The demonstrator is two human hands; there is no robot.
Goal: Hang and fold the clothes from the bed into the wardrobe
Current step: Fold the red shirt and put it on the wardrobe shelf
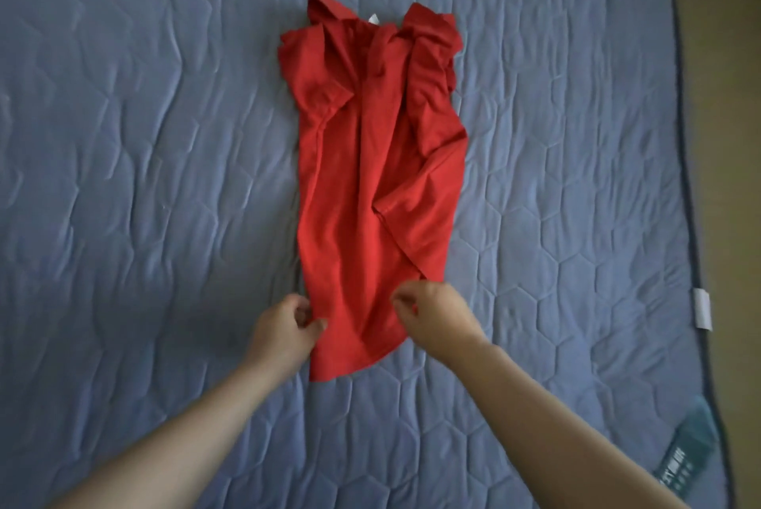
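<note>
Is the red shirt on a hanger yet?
No, the red shirt lies folded narrow on the blue bed, with no hanger in sight.

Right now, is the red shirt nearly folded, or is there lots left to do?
Partly done. The red shirt lies on the bed with both sides folded in. The left hand pinches its bottom edge; the right hand is curled at the other corner, grip unclear. Left: folding it up and taking it to the wardrobe, not in view.
</note>
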